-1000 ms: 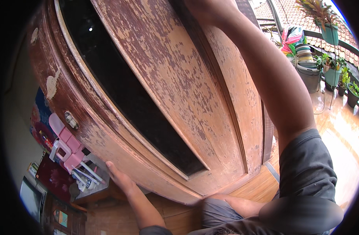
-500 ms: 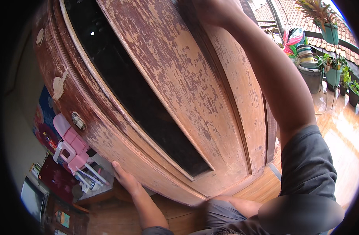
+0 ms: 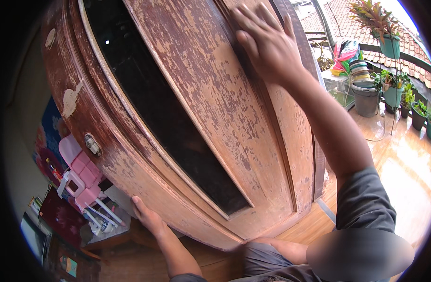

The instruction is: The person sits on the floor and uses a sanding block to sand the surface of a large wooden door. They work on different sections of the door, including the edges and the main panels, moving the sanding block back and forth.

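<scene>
A worn wooden door [image 3: 215, 94] fills the middle of the view. Its brown finish is patchy, with bare pale wood showing, most of all toward the bottom. A long dark glass panel [image 3: 164, 113] runs down it. My left hand [image 3: 147, 216] grips the door's left edge low down, thumb along the edge and fingers hidden behind. On the upper right part of the door, beside a dark raised moulding [image 3: 272, 127], my right hand [image 3: 267, 47] lies with fingers spread; I see nothing held in it. A metal latch fitting [image 3: 92, 144] sits in the left edge.
At the left stand a pink high chair [image 3: 81, 171] and a screen [image 3: 33, 237]. Right of the door, a grey bucket [image 3: 366, 99] with stacked containers and several potted plants [image 3: 393, 91] line a railing. Wooden-look floor [image 3: 380, 160] extends there. My bent knee [image 3: 281, 249] is close below the door.
My right hand has come down from the top edge of the view into full sight on the door. The left hand keeps its hold. The view has shifted slightly.
</scene>
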The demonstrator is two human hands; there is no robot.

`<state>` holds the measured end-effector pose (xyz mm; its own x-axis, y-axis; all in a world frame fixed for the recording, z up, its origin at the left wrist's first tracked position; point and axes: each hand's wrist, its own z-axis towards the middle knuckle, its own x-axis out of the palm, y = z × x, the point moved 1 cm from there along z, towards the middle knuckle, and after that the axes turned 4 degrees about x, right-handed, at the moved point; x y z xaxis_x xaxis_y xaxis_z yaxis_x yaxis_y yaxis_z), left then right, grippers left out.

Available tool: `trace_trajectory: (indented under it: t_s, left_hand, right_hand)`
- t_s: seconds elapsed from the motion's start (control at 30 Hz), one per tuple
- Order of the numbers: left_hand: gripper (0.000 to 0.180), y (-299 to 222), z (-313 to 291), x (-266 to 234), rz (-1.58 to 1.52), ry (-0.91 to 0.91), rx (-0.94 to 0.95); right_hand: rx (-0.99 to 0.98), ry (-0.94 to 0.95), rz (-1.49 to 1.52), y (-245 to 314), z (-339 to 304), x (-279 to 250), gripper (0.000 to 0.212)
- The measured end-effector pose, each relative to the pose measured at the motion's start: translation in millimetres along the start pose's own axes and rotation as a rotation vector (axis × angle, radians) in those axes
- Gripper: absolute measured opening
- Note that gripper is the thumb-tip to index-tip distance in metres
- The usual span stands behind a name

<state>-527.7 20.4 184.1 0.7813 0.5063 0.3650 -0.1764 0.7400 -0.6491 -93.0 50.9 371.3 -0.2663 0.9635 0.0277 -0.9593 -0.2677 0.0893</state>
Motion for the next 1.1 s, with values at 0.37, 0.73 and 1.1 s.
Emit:
trace_trajectory:
  t_s: [0.37,0.73,1.1]
  left_hand:
    - [0.081,3.8,2.9,-2.0,-0.014,0.062,0.019]
    - [0.081,10.8,9.7,-6.4,-0.039,0.039,0.035]
    - [0.081,1.4,1.9,0.5,-0.012,0.036,0.024]
  right_hand:
    - [0.116,0.247,-0.100,-0.4,-94.9,-22.1,0.055]
    - [0.033,0.035,0.091,-9.6,34.7,16.9,0.053]
    - [0.225,0.373,-0.054,3.5,-184.5,-36.1,0.049]
